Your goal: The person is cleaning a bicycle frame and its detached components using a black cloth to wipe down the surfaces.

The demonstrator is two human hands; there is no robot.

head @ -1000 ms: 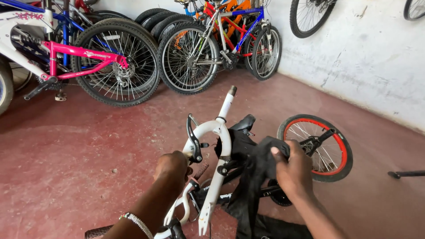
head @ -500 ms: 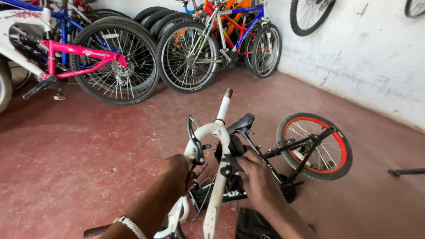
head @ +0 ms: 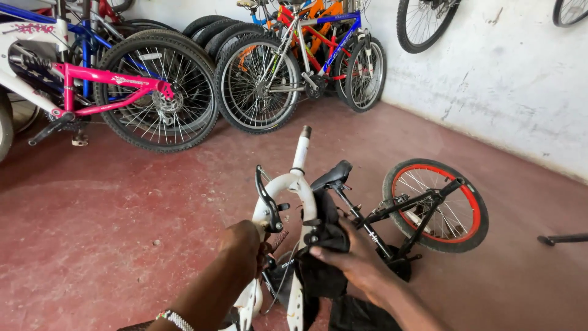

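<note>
A white bicycle fork (head: 293, 184) with a black brake arm stands tilted up in front of me. My left hand (head: 242, 244) is wrapped around its left leg. My right hand (head: 352, 260) presses a black cloth (head: 327, 245) against the right leg of the fork. Behind the fork lies a small black bicycle frame (head: 392, 214) with a black saddle (head: 331, 175) and a red-rimmed wheel (head: 436, 205) on the red floor.
Several bicycles lean along the back wall, among them a pink-and-white one (head: 104, 86) and a blue-and-red one (head: 306, 61). Wheels (head: 425, 21) hang on the white wall at right. A dark bar (head: 562, 239) lies on the floor at far right.
My right hand dropped from the upper frame, then came back to the fork's right leg with the black cloth. My left hand stayed on the fork.
</note>
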